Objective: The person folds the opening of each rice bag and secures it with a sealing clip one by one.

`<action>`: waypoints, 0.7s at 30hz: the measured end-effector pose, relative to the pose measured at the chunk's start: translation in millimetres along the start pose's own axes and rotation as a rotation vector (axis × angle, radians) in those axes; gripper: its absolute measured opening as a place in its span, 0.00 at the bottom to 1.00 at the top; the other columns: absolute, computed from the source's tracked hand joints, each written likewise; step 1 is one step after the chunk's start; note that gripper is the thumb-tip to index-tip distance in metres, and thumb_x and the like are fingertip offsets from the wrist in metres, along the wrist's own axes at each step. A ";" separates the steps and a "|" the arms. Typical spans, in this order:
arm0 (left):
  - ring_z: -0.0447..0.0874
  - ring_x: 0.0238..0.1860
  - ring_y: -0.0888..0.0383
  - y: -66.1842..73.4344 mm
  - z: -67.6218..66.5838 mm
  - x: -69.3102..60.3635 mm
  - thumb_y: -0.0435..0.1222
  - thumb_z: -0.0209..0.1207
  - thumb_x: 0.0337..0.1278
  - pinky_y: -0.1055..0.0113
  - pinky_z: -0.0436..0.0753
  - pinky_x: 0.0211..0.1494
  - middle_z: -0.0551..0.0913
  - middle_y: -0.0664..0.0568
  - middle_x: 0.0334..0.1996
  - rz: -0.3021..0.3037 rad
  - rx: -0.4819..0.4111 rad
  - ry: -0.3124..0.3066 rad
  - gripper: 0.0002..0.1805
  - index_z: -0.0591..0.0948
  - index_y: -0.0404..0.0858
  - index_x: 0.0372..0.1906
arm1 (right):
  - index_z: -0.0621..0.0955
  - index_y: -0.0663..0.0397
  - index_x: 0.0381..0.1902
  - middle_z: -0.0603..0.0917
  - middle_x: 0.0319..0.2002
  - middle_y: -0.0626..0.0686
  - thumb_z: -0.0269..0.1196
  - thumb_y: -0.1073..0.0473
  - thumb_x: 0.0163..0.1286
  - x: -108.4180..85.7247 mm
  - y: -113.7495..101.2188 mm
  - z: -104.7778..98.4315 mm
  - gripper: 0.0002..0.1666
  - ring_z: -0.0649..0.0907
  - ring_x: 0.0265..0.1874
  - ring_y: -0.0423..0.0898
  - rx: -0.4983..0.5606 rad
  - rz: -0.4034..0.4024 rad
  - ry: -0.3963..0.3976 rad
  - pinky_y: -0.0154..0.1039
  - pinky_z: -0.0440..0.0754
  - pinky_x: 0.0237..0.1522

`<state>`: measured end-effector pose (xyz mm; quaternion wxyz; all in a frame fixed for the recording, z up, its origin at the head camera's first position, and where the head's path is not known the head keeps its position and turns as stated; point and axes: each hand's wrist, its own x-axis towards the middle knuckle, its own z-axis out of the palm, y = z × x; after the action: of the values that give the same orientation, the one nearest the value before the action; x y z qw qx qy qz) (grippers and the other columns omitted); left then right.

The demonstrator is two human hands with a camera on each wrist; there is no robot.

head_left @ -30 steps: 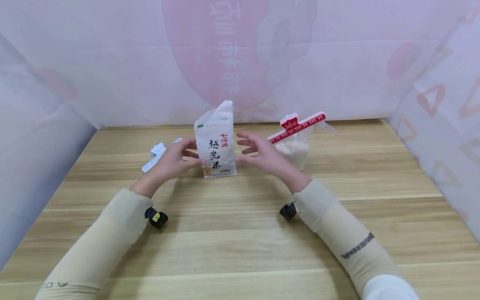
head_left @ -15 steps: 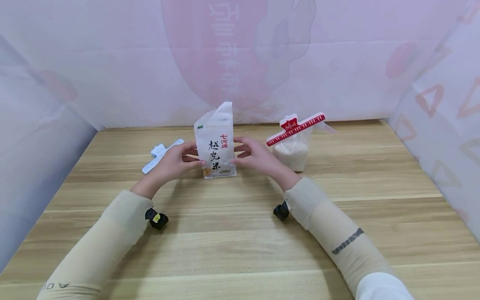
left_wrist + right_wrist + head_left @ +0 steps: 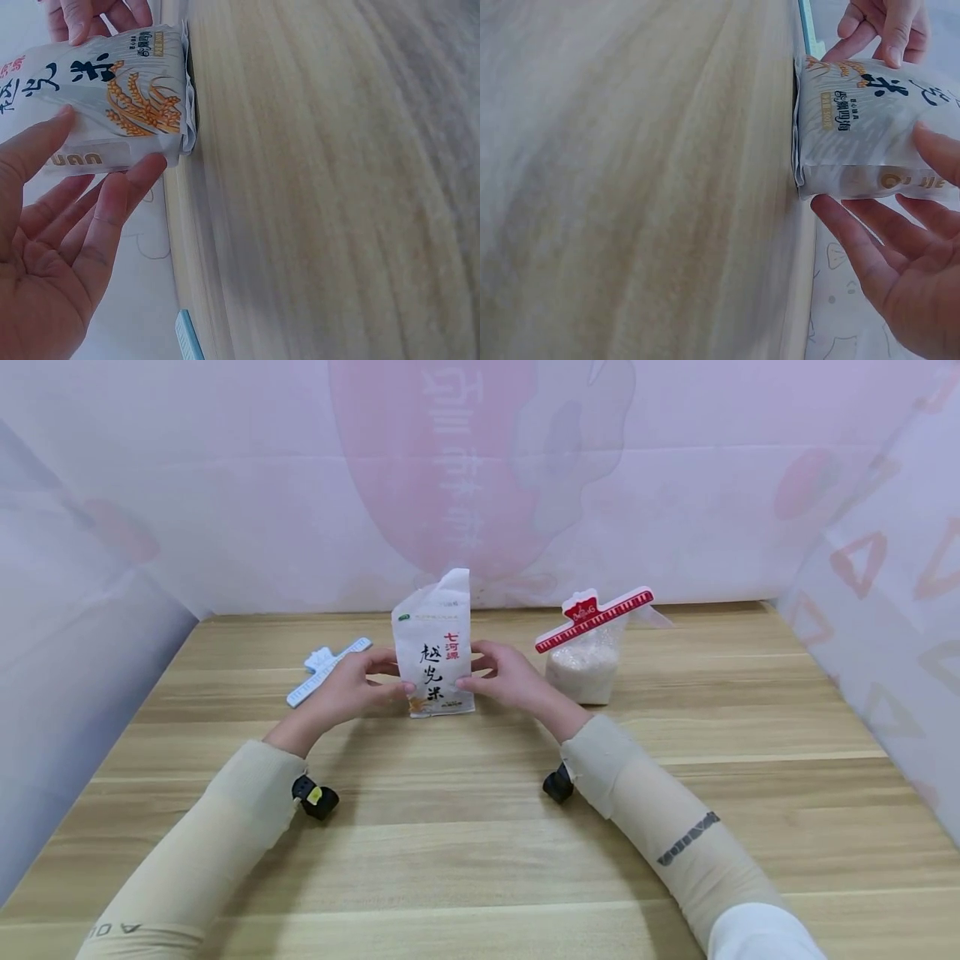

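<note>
A white paper rice bag (image 3: 432, 647) with black and red characters stands upright on the table, its top slanting up to a peak on the right. The left hand (image 3: 348, 689) grips its left side, thumb on the front and the other fingers at the side and behind. From the right, the right hand (image 3: 512, 678) holds the opposite side in the same way. Both wrist views show the bag (image 3: 97, 97) between the two hands, its bottom edge at the wooden surface (image 3: 652, 172).
Behind the left hand lies a light blue clip (image 3: 327, 670). Right of the right hand stands a clear bag of white grains (image 3: 585, 668), a red and white clip (image 3: 594, 619) slanting across its top. A patterned pale sheet (image 3: 675, 527) hangs behind the table.
The right hand has moved left from beside the bag and now holds its right side. The left hand keeps its grip, and the bag stands in about the same place.
</note>
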<state>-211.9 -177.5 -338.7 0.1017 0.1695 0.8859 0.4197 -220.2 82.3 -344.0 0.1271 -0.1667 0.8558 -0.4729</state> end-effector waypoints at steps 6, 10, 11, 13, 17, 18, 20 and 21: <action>0.78 0.62 0.43 -0.2 0.7 -0.5 0.43 0.67 0.60 0.50 0.83 0.56 0.81 0.41 0.58 0.000 -0.002 -0.001 0.26 0.78 0.38 0.61 | 0.68 0.53 0.71 0.78 0.64 0.58 0.68 0.52 0.67 -0.4 2.2 -0.2 0.39 0.80 0.62 0.53 0.011 0.038 0.001 0.48 0.77 0.65; 0.78 0.61 0.44 1.3 1.0 -2.1 0.44 0.68 0.59 0.49 0.83 0.56 0.81 0.42 0.57 -0.003 -0.007 -0.011 0.26 0.78 0.39 0.60 | 0.69 0.52 0.71 0.78 0.64 0.57 0.69 0.51 0.67 -2.2 3.1 -1.0 0.38 0.80 0.62 0.53 0.010 0.036 -0.003 0.48 0.77 0.65; 0.78 0.61 0.44 1.6 1.1 -2.5 0.44 0.68 0.59 0.49 0.82 0.57 0.81 0.43 0.58 -0.003 -0.008 -0.014 0.26 0.78 0.39 0.60 | 0.69 0.52 0.71 0.78 0.64 0.57 0.69 0.52 0.67 -3.0 3.4 -1.3 0.38 0.80 0.62 0.53 0.011 0.031 -0.005 0.48 0.77 0.65; 0.79 0.61 0.45 1.8 1.6 -3.0 0.44 0.68 0.59 0.48 0.81 0.58 0.81 0.44 0.57 0.000 -0.012 -0.022 0.26 0.79 0.40 0.60 | 0.70 0.53 0.70 0.78 0.64 0.57 0.68 0.52 0.67 -4.6 4.3 -2.2 0.37 0.80 0.62 0.53 0.010 0.020 -0.010 0.48 0.77 0.65; 0.79 0.61 0.47 2.5 4.1 -3.9 0.46 0.68 0.59 0.47 0.80 0.61 0.82 0.45 0.57 0.002 -0.007 -0.035 0.26 0.79 0.41 0.60 | 0.70 0.52 0.70 0.78 0.64 0.55 0.68 0.52 0.67 -9.3 6.0 -4.6 0.36 0.80 0.62 0.52 0.011 0.019 -0.022 0.48 0.77 0.64; 0.79 0.61 0.48 3.0 5.1 -4.1 0.45 0.68 0.58 0.48 0.80 0.61 0.83 0.45 0.56 0.001 -0.009 -0.037 0.26 0.79 0.41 0.60 | 0.71 0.52 0.69 0.79 0.64 0.55 0.68 0.52 0.67 -10.6 6.2 -5.3 0.36 0.80 0.62 0.52 0.008 0.021 -0.025 0.48 0.77 0.64; 0.79 0.60 0.48 4.3 7.3 -4.6 0.45 0.68 0.58 0.48 0.80 0.61 0.83 0.44 0.56 0.011 -0.005 -0.032 0.25 0.80 0.40 0.59 | 0.71 0.52 0.69 0.79 0.63 0.55 0.69 0.52 0.67 -13.2 6.6 -6.5 0.35 0.80 0.61 0.52 0.007 0.023 -0.029 0.48 0.78 0.64; 0.80 0.60 0.47 5.1 8.6 -5.0 0.44 0.69 0.58 0.48 0.80 0.61 0.83 0.44 0.56 0.019 -0.005 -0.029 0.25 0.80 0.39 0.58 | 0.72 0.52 0.68 0.80 0.62 0.55 0.69 0.52 0.67 -14.5 6.8 -7.1 0.35 0.80 0.61 0.52 0.004 0.023 -0.030 0.48 0.78 0.64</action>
<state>-203.5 -170.2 -339.9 0.1111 0.1836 0.8815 0.4206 -210.7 97.1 -345.2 0.1457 -0.1639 0.8548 -0.4703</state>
